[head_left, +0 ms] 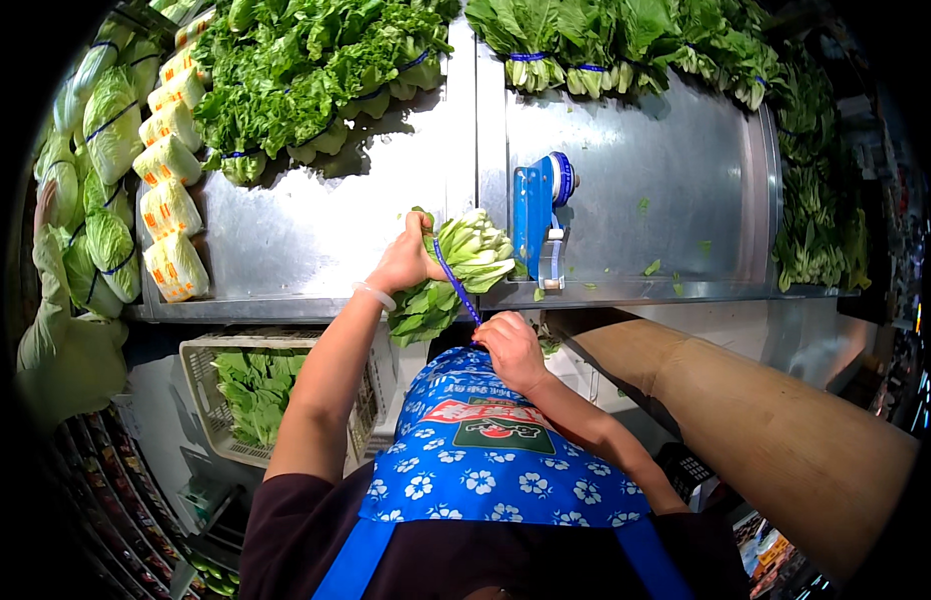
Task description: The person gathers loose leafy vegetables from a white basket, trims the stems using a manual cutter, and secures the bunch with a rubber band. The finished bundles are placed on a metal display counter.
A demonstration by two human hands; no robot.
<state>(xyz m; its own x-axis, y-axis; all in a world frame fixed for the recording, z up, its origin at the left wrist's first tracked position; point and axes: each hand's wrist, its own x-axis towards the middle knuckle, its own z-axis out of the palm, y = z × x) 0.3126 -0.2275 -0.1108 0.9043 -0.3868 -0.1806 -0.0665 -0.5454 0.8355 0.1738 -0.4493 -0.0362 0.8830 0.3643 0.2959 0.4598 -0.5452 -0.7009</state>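
Note:
A bunch of leafy greens (474,248) with pale stems lies at the table's front edge, stems up and to the right, leaves hanging down to the left. Wrapped about its left side, my left hand (411,262) grips it. A strip of blue-purple tape (454,274) runs across the bunch down to my right hand (512,348), whose fingers pinch its lower end just below the edge. Right of the bunch stands a blue tape dispenser (532,212) with a tape roll (563,180) at its far end.
Bundled lettuce (316,75) and taped greens (596,45) line the far side. Wrapped cabbages (172,212) stand in a row at left. Below the metal table (316,235) sits a crate (214,400) of greens. A thick tan column-like shape (756,420) fills the lower right.

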